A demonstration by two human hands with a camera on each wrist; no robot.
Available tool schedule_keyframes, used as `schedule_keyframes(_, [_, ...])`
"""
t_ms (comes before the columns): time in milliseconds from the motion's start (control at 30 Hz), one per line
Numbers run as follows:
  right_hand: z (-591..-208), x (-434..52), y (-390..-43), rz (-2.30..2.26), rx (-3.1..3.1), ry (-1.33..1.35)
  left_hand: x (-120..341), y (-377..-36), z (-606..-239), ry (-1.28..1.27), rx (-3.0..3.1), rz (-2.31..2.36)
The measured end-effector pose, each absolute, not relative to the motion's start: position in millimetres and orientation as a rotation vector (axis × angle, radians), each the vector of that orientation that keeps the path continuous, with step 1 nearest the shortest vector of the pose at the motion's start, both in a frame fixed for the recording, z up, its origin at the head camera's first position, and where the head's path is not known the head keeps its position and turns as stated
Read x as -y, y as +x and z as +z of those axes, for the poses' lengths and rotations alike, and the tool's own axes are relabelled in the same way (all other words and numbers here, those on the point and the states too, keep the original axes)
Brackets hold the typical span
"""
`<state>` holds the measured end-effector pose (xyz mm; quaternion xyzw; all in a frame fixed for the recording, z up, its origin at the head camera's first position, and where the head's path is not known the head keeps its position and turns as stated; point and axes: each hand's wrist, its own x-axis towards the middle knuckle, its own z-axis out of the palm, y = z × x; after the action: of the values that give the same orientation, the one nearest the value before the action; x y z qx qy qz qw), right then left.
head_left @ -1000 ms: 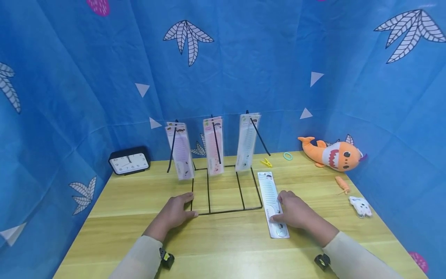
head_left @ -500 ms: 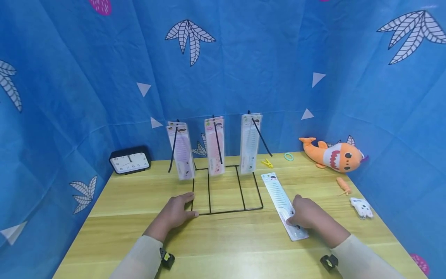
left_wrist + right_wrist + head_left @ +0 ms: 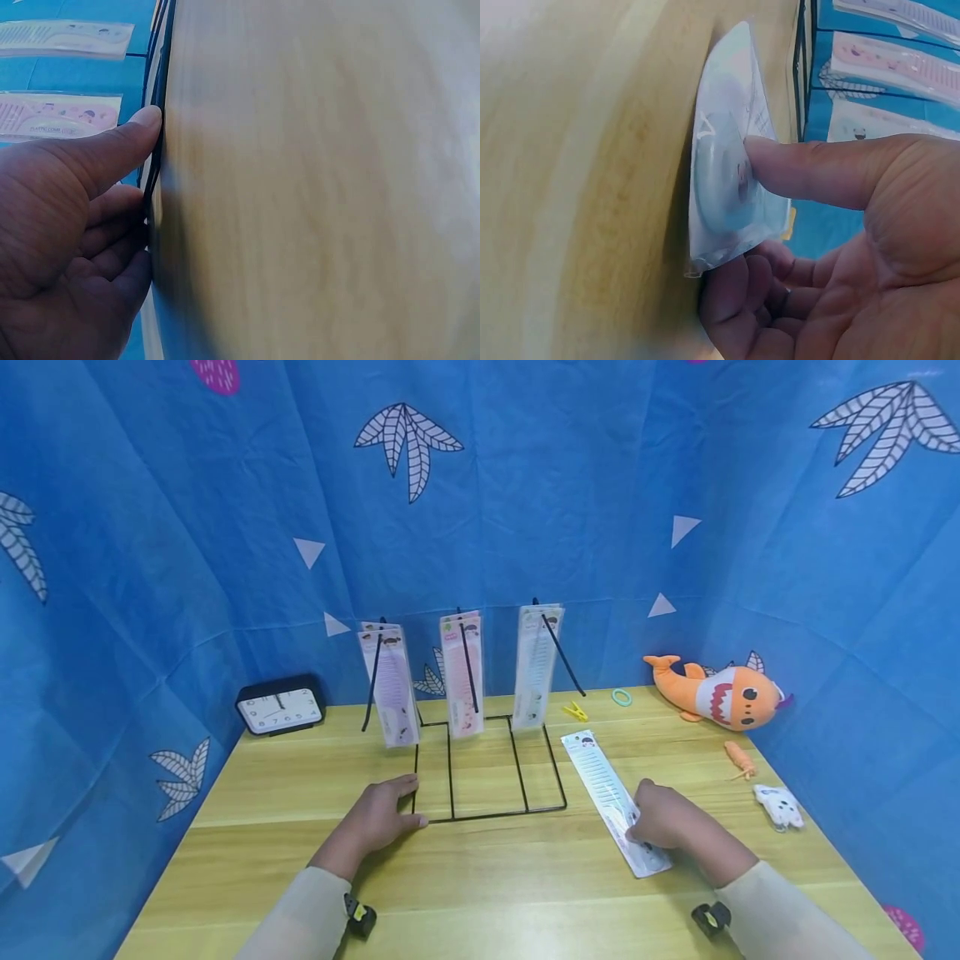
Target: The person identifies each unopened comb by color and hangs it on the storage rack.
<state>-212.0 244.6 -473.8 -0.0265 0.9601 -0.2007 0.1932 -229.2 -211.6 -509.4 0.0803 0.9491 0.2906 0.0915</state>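
My right hand (image 3: 660,818) pinches a packaged comb (image 3: 600,777) near its lower end. In the right wrist view the thumb presses on the front of the clear packet (image 3: 727,180), and the curled fingers lie behind it. The comb is pale blue and slants over the table, its lower end towards the right. My left hand (image 3: 378,814) rests at the front left corner of a black wire display rack (image 3: 487,816), thumb and fingers spread apart on the wire. Packaged combs hang from the rack's hooks: purple (image 3: 392,693), pink (image 3: 463,685) and blue (image 3: 536,668).
A black and white clock (image 3: 281,706) stands at the back left. Beyond the rack's right side lie a yellow clip (image 3: 575,711) and a green ring (image 3: 621,697). An orange plush shark (image 3: 712,693), a small orange toy (image 3: 738,758) and a white toy (image 3: 778,806) line the right edge.
My right hand has moved right with the packaged comb, turning its lower end outward. The hanging blue combs have swayed slightly. The left hand stays at the rack.
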Motion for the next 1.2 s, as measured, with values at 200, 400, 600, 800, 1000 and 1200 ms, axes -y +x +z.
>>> schedule_keyframes(200, [-474,-256,-212,-0.592,-2.669,-0.098,210,-229,-508,0.252,-2.824,0.862])
schedule_keyframes(400, [-470,-268,-214,-0.627,-2.64,-0.17,211,-230,-509,0.254,-2.826,0.865])
schedule_keyframes(600, [-465,-277,-215,-0.777,-2.579,-0.202,212,-230,-510,0.247,-2.816,0.859])
schedule_keyframes(800, [-455,-286,-213,-0.899,-2.499,-0.18,212,-229,-512,0.244,-2.814,0.862])
schedule_keyframes(1000, [-443,-292,-210,-0.866,-2.514,-0.208,212,-229,-511,0.239,-2.814,0.866])
schedule_keyframes(1200, [-437,-294,-210,-1.012,-2.524,-0.318,212,-229,-509,0.229,-2.81,0.875])
